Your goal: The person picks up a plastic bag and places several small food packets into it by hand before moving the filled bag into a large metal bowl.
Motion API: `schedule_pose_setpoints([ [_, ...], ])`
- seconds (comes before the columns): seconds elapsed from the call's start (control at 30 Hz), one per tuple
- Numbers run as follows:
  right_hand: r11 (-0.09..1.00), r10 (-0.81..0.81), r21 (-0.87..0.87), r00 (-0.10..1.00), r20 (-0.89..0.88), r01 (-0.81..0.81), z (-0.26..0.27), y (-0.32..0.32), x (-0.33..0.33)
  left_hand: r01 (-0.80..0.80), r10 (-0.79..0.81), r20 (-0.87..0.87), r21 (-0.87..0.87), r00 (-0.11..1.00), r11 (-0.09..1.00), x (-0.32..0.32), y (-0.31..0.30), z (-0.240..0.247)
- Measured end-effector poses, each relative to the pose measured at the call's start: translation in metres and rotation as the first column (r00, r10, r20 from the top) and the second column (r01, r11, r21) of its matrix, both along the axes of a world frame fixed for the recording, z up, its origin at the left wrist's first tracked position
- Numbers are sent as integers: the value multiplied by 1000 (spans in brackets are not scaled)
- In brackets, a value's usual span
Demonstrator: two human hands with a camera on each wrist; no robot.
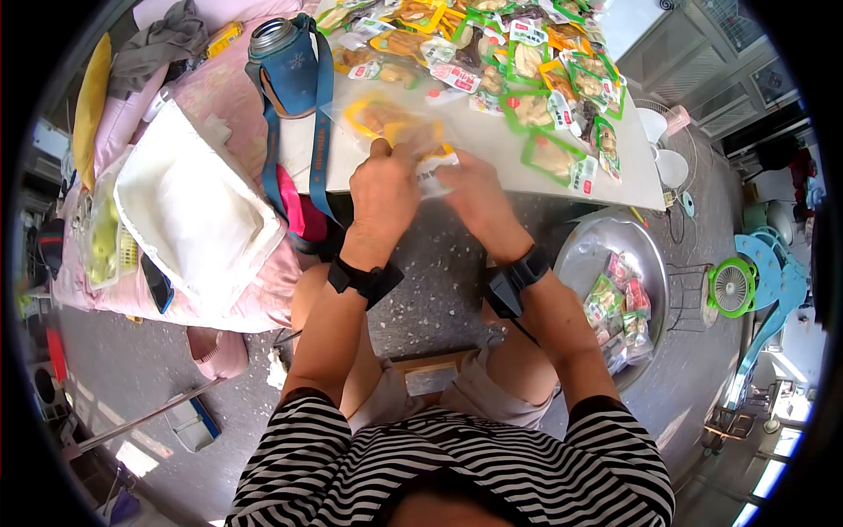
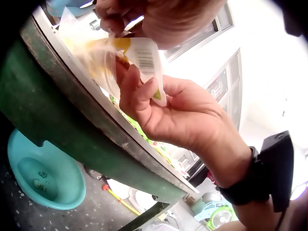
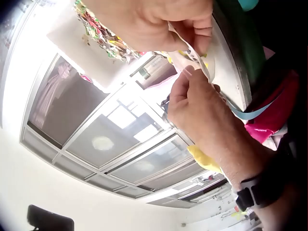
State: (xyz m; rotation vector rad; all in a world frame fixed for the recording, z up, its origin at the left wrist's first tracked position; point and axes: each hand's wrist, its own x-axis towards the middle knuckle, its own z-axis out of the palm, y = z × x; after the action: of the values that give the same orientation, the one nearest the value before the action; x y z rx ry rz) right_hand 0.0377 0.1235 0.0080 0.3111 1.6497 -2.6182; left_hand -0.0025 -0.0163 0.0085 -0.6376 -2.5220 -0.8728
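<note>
In the head view both hands meet over the table's front edge around a yellow-and-white food packet. The right hand pinches this packet between thumb and fingers; its barcoded white back faces the left wrist camera. A clear plastic bag with yellow packaging showing through lies to the left of it, overlapping its end. With bent fingers, the left hand pinches the bag close to the packet, its fingertips partly hidden in the head view. Thumb and forefinger of that hand also show in the right wrist view.
Many food packets are heaped on the table. A blue strapped bottle stands at left, near a white foam box on the bed. To the right, a metal basin holds more packets. A green fan stands beyond.
</note>
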Motion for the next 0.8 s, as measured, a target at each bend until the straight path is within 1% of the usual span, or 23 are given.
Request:
schedule_pose_setpoints([
  [0.1, 986, 165, 15, 986, -27, -164, -8, 7, -19, -71, 68, -42, -58, 997, 996, 10, 4, 5],
  [0.13, 965, 207, 164, 978, 9, -206, -7, 10, -26, -73, 71, -24, -76, 997, 994, 8, 3, 3],
  [0.2, 856, 268, 433, 959, 96, -283, -5, 14, -37, -70, 72, 11, -121, 997, 990, 3, -2, -4],
  [0.3, 827, 187, 529, 980, 62, -191, -1, 5, -37, -77, 79, 9, -153, 997, 985, -1, -4, -3],
  [0.4, 793, 229, 561, 969, 91, -240, 23, 13, -21, -82, 87, 18, -177, 996, 981, -1, -8, 0],
  [0.47, 909, 71, 408, 997, 38, -81, 16, 11, -16, -88, 93, 22, -155, 995, 984, -4, -8, -3],
  [0.5, 947, -13, 322, 1000, 22, 6, 10, 11, -15, -90, 94, 23, -145, 995, 985, -4, -7, -4],
  [0.6, 973, -143, 181, 989, -23, 145, -12, -9, -24, 17, -11, 42, -137, 999, 990, 2, -4, -1],
  [0.7, 998, -28, 44, 992, -123, 33, -38, -18, -39, 2, 4, 48, -129, 999, 992, 6, -1, 2],
  [0.73, 997, 7, -75, 996, -89, -14, -33, -23, -41, -4, 7, 31, -113, 999, 994, 5, -1, 3],
  [0.8, 986, 125, -100, 988, -92, -134, -30, -18, -42, -5, 5, 0, -78, 1000, 997, 4, -5, 4],
])
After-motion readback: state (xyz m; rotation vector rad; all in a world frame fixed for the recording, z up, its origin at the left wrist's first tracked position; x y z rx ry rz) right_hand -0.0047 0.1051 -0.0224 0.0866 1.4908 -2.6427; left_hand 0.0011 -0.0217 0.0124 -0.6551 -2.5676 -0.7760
